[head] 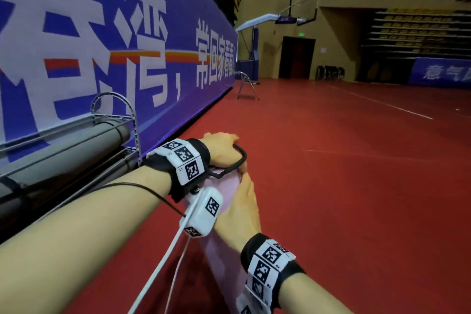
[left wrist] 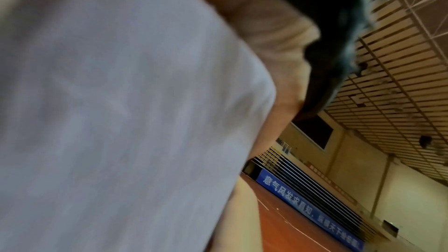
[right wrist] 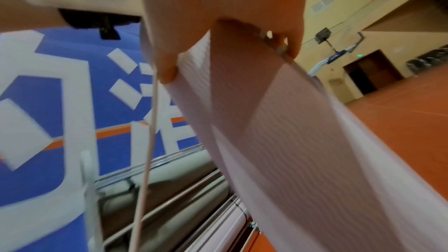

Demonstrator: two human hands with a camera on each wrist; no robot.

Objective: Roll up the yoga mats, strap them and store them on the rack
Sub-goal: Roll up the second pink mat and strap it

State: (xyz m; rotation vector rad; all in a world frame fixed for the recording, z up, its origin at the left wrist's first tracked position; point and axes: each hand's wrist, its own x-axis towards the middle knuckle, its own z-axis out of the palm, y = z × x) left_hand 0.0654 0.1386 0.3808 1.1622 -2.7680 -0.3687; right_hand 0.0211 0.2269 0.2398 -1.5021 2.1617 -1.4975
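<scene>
Both hands clamp the rolled pink mat (head: 226, 191) at its far end: the right hand (head: 239, 214) wraps its side, and the left hand (head: 220, 150) curls over the top, holding a black strap (head: 240, 158) looped there. It hangs above the red floor (head: 344, 186), just beside the rack (head: 114, 120), where a grey mat (head: 63, 150) lies before a blue banner (head: 178, 33).

A sports hall: red court floor (head: 344, 160), basketball hoop (head: 285, 18), tiered seats (head: 418, 30).
</scene>
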